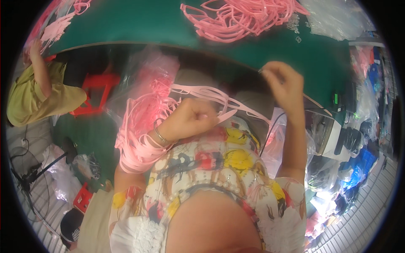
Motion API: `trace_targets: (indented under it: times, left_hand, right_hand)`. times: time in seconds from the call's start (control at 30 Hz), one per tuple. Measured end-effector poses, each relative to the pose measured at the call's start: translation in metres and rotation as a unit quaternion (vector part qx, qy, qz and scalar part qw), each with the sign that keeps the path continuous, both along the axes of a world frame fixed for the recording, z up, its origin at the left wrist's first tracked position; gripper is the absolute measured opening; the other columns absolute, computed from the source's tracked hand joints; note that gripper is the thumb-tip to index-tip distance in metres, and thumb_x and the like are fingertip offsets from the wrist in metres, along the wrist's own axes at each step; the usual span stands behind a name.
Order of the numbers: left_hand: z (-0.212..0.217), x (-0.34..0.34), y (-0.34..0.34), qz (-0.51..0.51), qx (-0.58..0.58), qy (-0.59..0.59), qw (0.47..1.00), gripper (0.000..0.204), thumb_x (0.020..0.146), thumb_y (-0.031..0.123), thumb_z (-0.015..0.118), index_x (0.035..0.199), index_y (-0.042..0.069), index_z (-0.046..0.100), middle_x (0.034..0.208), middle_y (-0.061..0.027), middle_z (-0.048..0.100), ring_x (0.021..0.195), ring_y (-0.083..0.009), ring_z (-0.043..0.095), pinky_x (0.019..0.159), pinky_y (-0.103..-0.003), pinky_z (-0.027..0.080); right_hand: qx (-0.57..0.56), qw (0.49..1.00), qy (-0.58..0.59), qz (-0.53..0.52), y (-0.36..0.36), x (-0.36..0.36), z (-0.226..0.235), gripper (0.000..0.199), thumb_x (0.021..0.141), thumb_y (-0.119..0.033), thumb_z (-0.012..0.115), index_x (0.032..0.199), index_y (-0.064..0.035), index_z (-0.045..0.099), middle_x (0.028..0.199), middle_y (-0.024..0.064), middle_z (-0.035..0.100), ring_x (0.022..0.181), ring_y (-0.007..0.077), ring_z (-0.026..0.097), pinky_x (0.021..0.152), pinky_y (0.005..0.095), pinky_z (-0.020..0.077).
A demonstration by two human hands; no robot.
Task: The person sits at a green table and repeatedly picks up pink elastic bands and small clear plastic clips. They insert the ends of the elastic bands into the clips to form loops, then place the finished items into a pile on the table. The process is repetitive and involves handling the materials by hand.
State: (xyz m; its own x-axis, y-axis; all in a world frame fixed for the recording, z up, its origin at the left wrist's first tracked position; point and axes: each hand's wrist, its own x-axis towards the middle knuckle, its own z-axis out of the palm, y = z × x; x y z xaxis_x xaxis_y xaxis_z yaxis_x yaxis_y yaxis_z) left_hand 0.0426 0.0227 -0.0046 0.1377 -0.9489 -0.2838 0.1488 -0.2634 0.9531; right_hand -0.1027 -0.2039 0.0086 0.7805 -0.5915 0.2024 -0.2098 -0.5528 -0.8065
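Note:
My left hand [192, 121] is closed around a pale pink strap [202, 91], in front of my body. The strap has long slits and loops out to the right. One pointed strap end sticks out past my fingers. A thick bundle of similar pink straps [134, 155] hangs over my left forearm, by a bangle at the wrist. My right hand [283, 82] is raised at the table's near edge, thumb and forefinger pinched together. Something tiny shows at the fingertips, too small to make out.
A green table [139, 25] carries a heap of pink straps [249, 19], small clear plastic pieces [294, 24] and a clear plastic bag [337, 17]. Another person [42, 90] sits at the left near a red stool [96, 92]. Bagged goods [354, 168] crowd the right.

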Motion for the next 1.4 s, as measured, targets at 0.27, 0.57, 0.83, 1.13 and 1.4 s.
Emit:
trace_targets:
  times: [0.27,0.57,0.83,1.13,1.4]
  left_hand:
    - [0.008,0.004,0.002,0.019,0.004,0.003,1.0,0.012,0.082,0.009,0.062,0.081,-0.002,0.065,0.073,-0.0042,0.06,0.069,-0.0098,0.055,0.063,-0.026,0.044]
    - [-0.002,0.008,0.01,0.035,0.018,0.108,0.993,0.011,0.082,0.009,0.059,0.08,-0.001,0.065,0.071,-0.0024,0.057,0.059,-0.0079,0.052,0.052,-0.024,0.041]
    - [-0.006,0.015,0.009,0.008,0.0,0.171,0.985,0.014,0.083,0.01,0.058,0.078,-0.001,0.063,0.067,-0.0014,0.056,0.057,-0.0079,0.051,0.051,-0.024,0.04]
    - [0.016,0.001,-0.002,0.085,-0.094,-0.151,0.98,0.013,0.08,0.004,0.062,0.091,0.0,0.067,0.077,-0.0069,0.061,0.069,-0.0133,0.057,0.06,-0.027,0.045]
    - [-0.01,0.001,0.007,0.088,-0.145,-0.285,0.944,0.024,0.074,0.013,0.068,0.098,0.01,0.07,0.085,-0.0061,0.066,0.08,-0.0205,0.063,0.077,-0.035,0.038]
  right_hand:
    - [0.461,0.874,-0.093,0.122,0.101,0.012,-0.029,0.009,0.09,-0.004,0.058,0.099,0.0009,0.059,0.094,0.0034,0.061,0.085,0.0073,0.057,0.076,0.0218,0.0475]
    - [0.414,0.893,0.027,0.172,0.087,0.001,-0.017,0.011,0.09,-0.003,0.058,0.098,0.0041,0.061,0.093,0.0033,0.062,0.085,0.0064,0.058,0.073,0.0208,0.0477]
    - [0.365,0.886,0.04,0.284,0.068,0.009,-0.013,0.009,0.088,-0.002,0.058,0.096,0.0013,0.062,0.088,0.0016,0.062,0.082,0.0061,0.057,0.071,0.0216,0.0461]
    - [0.487,0.843,0.119,0.193,0.06,0.016,-0.01,0.012,0.089,-0.008,0.057,0.098,-0.0007,0.058,0.08,-0.0013,0.058,0.065,0.0036,0.054,0.051,0.0197,0.0419]
    - [0.365,0.844,0.222,0.326,0.045,0.019,-0.009,0.016,0.089,-0.017,0.059,0.092,-0.0021,0.062,0.067,0.0004,0.056,0.053,0.0055,0.053,0.043,0.0211,0.0427]
